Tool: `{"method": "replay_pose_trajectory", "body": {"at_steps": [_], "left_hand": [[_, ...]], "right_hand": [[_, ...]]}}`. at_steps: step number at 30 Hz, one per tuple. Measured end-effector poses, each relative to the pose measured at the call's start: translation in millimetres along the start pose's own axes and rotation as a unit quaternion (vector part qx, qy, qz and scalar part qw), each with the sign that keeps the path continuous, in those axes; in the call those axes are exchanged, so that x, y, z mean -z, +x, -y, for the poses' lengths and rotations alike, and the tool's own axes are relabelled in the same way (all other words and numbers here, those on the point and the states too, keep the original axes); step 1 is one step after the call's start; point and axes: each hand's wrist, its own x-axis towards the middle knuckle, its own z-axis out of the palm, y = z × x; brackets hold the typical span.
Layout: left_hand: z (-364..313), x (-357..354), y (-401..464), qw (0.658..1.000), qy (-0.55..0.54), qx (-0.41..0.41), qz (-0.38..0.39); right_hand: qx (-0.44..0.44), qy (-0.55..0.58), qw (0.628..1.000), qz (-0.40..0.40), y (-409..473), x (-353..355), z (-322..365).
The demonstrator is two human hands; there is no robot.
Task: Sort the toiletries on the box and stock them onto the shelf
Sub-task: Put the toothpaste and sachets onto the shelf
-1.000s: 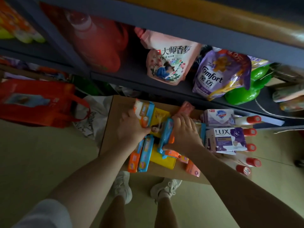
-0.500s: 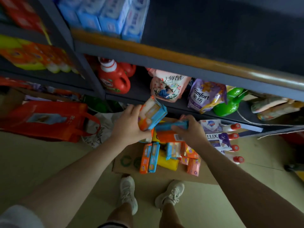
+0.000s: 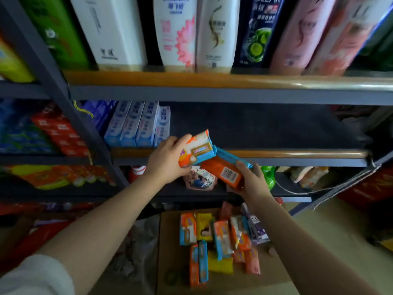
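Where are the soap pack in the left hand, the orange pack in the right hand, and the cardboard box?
soap pack (image 3: 196,149), head view, front label.
orange pack (image 3: 223,172), head view, barcode face.
cardboard box (image 3: 168,248), head view, bare top.

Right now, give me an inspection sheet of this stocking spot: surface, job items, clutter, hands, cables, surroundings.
Surface: cardboard box on the floor, serving as the sorting top.
Job's things: packs in orange, blue and yellow lie loosely mixed on the box; middle shelf has bare space right of the toothpaste boxes.
Clutter: nothing seen beyond the unsorted packs.
Hands: left hand grips a blue-orange pack; right hand holds an orange pack with a blue one behind it.
Cables: a thin cord on the lower shelf.
Surroundings: shampoo bottles above; red bags at left.
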Motion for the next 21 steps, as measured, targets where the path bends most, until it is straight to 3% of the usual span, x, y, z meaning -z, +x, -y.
{"method": "replay_pose_trajectory", "body": {"at_steps": [11, 16, 21], "left_hand": [[15.5, -46.5, 77.2, 0.998, 0.047, 0.044, -0.009], [31.7, -53.0, 86.8, 0.996, 0.075, 0.031, -0.028], [38.8, -51.3, 104.6, 0.992, 0.117, -0.043, 0.013]], "right_hand": [[0.167, -0.112, 0.978, -0.063, 67.1, -12.9, 13.2], [0.293, -0.166, 0.930, -0.147, 66.4, -17.9, 17.4], [0.356, -0.274, 0.885, -0.123, 82.7, -38.4, 14.0]]}}
